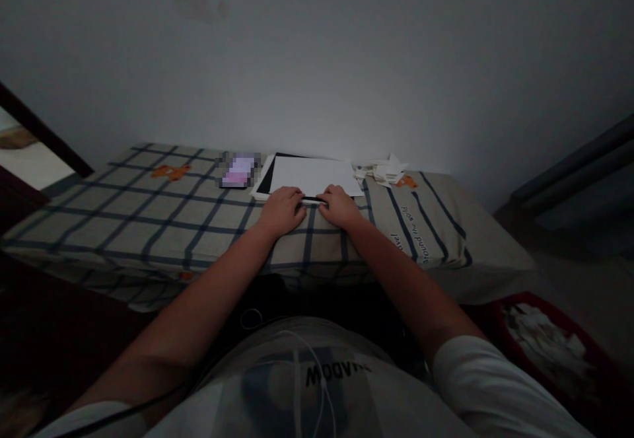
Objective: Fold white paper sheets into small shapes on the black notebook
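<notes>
White sheet (313, 175) lies on top of a flat stack at the desk's far side; take it as the clock's centre, with 12 toward the wall. Nearest, at 6 o'clock, is the wearer's shirt (277, 392) with dark lettering. At 4 o'clock, low down, a red container (597, 339) holds pale scraps (539, 339). Next comes the desk (126, 220), draped in a checked cloth.

The hands meet the stack's near edge: the left hand (282, 212) at 7 o'clock, the right hand (341, 207) at 5, just apart, fingers curled and thumbs turned inward. I cannot tell whether either grips the edge or only rests on it. Beneath the sheet, a dark panel (268, 177) and a pale layer (260, 179) show toward 9 o'clock. Farther out at 9 lies a pixelated, purple-pink flat object (240, 170); at 3, crumpled white pieces (387, 170) sit just beside the stack. Behind everything, at 12, stands the grey wall (317, 61).
</notes>
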`<state>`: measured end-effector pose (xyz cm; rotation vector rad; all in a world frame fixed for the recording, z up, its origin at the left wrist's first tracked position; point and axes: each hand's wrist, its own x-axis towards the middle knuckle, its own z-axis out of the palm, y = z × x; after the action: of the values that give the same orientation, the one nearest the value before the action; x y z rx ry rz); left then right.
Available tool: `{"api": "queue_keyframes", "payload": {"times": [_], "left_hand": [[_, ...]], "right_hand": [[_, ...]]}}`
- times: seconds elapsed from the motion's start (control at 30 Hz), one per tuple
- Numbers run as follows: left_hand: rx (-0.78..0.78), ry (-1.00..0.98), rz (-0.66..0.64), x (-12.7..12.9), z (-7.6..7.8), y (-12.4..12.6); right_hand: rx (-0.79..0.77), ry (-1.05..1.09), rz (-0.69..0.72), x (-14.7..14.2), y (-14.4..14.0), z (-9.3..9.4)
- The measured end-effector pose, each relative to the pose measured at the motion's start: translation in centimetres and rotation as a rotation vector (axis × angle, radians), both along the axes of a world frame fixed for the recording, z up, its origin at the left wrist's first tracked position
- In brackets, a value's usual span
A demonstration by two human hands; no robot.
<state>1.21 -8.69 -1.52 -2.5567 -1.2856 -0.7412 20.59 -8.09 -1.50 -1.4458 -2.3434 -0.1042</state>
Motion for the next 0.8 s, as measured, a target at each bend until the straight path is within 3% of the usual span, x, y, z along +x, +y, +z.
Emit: {"api": "queue_keyframes", "payload": {"times": [0.13, 0.3, 0.53, 0.8], "left_hand": [[-0.024, -0.038, 0.094, -0.23, 0.1, 0.13], [-0.08, -0.012, 0.122, -0.49, -0.07, 0.36], [-0.032, 0.024, 0.099, -0.33, -0.01, 0.45], [-0.059, 0.014, 0.163, -0.41, -0.13, 0.5]], "right_hand": [[0.021, 0.036, -0.039, -0.05, -0.17, 0.12], [0.022, 0.038, -0.078, -0.28, -0.52, 0.51], [-0.011, -0.049, 0.093, -0.64, -0.78, 0.67], [-0.043, -0.076, 0.068, -0.57, -0.68, 0.41]]}}
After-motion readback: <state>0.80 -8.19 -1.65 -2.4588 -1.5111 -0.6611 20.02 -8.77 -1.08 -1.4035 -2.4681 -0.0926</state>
